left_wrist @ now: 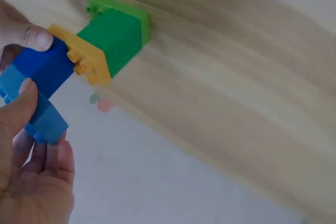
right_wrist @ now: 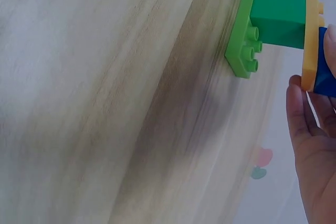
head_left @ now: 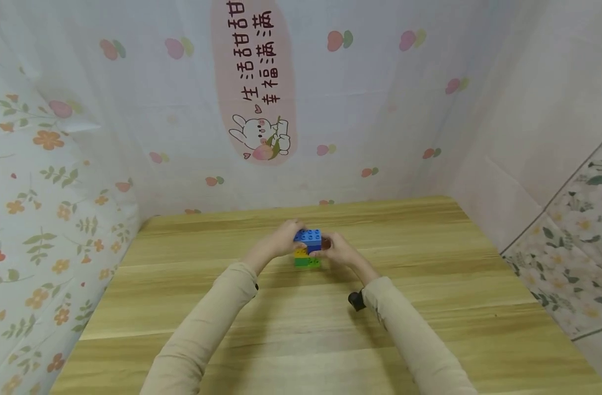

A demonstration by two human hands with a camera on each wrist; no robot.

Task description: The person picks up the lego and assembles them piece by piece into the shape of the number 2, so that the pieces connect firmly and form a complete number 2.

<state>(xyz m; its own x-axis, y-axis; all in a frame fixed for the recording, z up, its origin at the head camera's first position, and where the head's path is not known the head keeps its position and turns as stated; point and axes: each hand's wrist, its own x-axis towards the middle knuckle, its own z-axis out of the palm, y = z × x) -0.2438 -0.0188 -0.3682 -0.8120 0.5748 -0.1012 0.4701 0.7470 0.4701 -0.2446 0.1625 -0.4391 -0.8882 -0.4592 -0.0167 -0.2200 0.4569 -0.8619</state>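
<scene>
A toy-brick tower stands on the table (head_left: 301, 329). At its foot is a light green brick (right_wrist: 237, 45), then a taller dark green brick (left_wrist: 118, 38), a thin yellow brick (left_wrist: 86, 56) and a dark blue brick (left_wrist: 47, 69). A light blue brick (head_left: 310, 237) is at the top, against the dark blue one. My left hand (head_left: 283, 240) pinches the light blue brick between thumb and fingers. From the other side my right hand (head_left: 339, 251) grips the dark blue brick, its fingertips near the yellow edge.
A printed curtain (head_left: 380, 109) hangs behind the table's far edge, with floral cloth (head_left: 49, 219) at the left. Another patterned sheet (head_left: 577, 219) hangs at the right. A black wrist device (head_left: 356, 300) shows at the right sleeve.
</scene>
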